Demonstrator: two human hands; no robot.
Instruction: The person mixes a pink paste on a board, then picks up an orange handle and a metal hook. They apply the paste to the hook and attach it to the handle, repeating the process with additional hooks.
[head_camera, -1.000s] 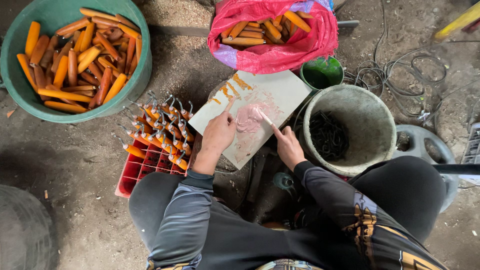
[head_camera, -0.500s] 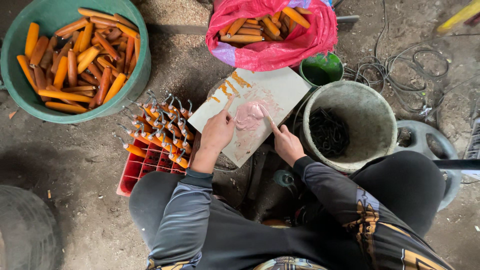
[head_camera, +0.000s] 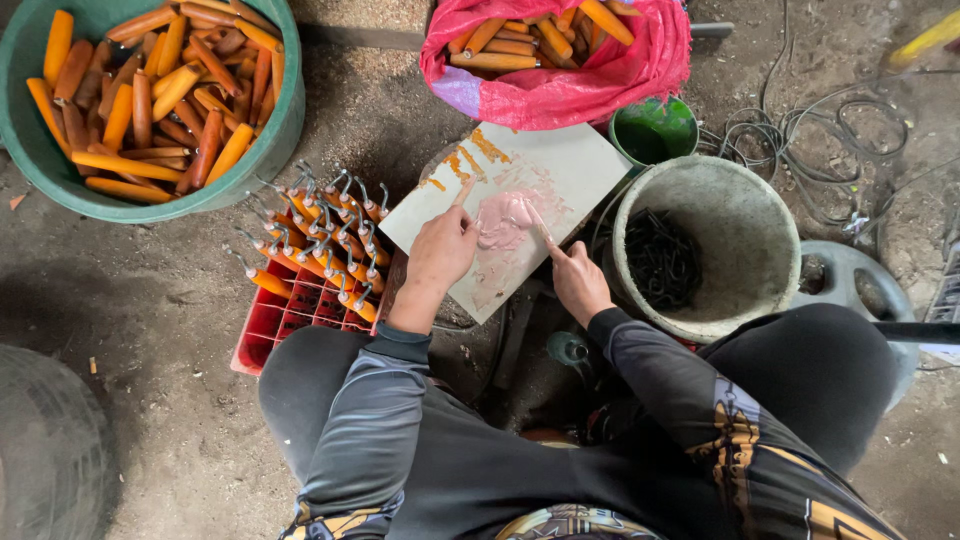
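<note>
A green tub (head_camera: 262, 150) at the upper left is the biggest thing here, heaped with orange and brown wooden handles (head_camera: 150, 90). To the right stands a pale, grimy bucket (head_camera: 740, 250) holding a dark tangle of small metal pieces (head_camera: 665, 262); just above it a pink sack (head_camera: 560, 85) lies open with more handles inside, and a small green pot (head_camera: 655, 130) sits between sack and bucket. Below the tub, a red crate (head_camera: 275, 320) carries upright orange-handled tools with hooked metal tips (head_camera: 325, 235). In the middle, a pale flat board (head_camera: 560, 165) rests tilted over the floor, between crate and bucket, smeared with a patch of pink paste (head_camera: 505, 215) near its centre and streaked with orange along its upper edge. The left hand (head_camera: 440, 250) lies on the board just left of the paste, its grip loose and holding nothing. The right hand (head_camera: 578, 280) pinches a thin stick (head_camera: 537, 226) in a closed grip, the stick's tip touching the paste. Loose cables (head_camera: 830, 150) coil on the floor at the far right.
</note>
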